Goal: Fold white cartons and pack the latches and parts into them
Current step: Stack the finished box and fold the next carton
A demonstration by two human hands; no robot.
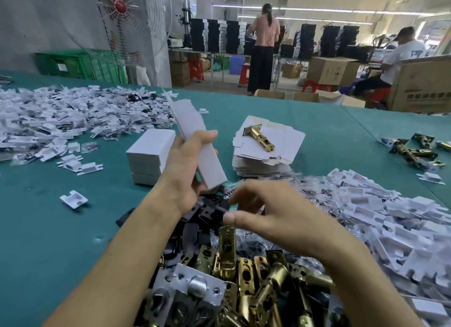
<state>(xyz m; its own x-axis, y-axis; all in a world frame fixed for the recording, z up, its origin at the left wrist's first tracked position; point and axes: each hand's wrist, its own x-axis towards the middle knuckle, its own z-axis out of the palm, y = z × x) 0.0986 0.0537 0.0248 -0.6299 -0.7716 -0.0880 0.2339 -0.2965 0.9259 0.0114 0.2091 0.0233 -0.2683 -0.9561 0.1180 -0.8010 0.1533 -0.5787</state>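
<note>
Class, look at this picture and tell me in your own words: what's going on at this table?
A person is packing latches at a green table. The left hand grips a folded white carton, held up and tilted. The right hand hovers with curled fingers over black parts beside a pile of brass latches; blur hides whether it holds anything. A stack of flat cartons, with one latch lying on top, and a few closed cartons wait behind.

Left hand (185,165): grips a folded white carton (195,136), tilted.
Right hand (266,217): blurred, fingers curled above black plates (210,212).
Flat cartons (288,137): stacked, brass latch (260,137) on top.
</note>
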